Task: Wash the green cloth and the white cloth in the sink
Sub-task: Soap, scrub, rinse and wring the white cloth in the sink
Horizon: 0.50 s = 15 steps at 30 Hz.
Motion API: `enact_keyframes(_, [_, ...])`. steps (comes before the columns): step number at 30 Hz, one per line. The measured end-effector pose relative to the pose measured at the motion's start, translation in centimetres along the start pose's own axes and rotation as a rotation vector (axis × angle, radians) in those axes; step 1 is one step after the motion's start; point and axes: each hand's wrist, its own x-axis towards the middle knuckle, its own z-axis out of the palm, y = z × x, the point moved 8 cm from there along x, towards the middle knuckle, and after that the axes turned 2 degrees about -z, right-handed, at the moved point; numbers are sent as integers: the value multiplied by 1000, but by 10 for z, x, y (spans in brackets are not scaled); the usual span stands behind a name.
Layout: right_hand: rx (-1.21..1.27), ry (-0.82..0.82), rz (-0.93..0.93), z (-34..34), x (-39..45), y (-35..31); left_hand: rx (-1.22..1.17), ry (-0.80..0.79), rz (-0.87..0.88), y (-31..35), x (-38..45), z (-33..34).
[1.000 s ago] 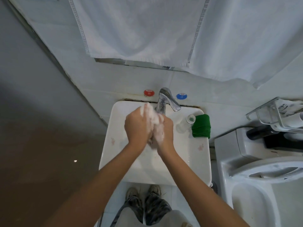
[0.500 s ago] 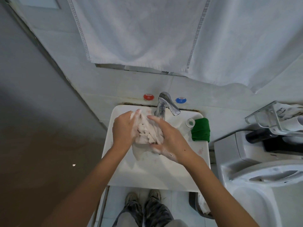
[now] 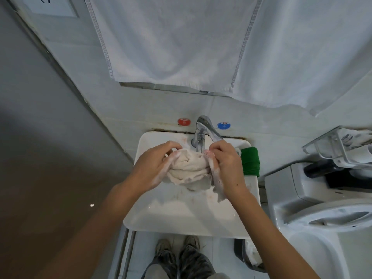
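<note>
White sink (image 3: 182,224) at lower centre of the frame, mounted against a tiled wall, pinkish stains on basin floor. Chrome tap (image 3: 199,135) at back rim, centre. Folded green cloth (image 3: 250,161) on right rim, just beside a small clear bottle (image 3: 238,151), mostly hidden. White cloth (image 3: 189,170) bunched over the basin, soapy, below the tap. Tiled floor (image 3: 223,256) beneath, shoes (image 3: 177,243) planted on it, dark bin (image 3: 249,256) at lower right.

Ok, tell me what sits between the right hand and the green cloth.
In the head view, almost nothing: the right hand grips the white cloth, and only a sliver of sink rim separates it from the green cloth.
</note>
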Motion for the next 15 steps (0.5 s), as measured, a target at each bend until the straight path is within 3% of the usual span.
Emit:
enact_keyframes(4, [52, -56, 111, 12, -4, 15, -245, 82, -12, 1, 1, -4])
enact_keyframes(7, [47, -21, 200, 10, -4, 21, -239, 48, -20, 1, 1, -6])
enact_keyframes(11, [-11, 1, 199, 7, -2, 18, 30, -181, 8, 4, -9, 5])
enact_keyframes(15, [-17, 15, 239, 6, -1, 18, 601, -305, 155, 17, -19, 17])
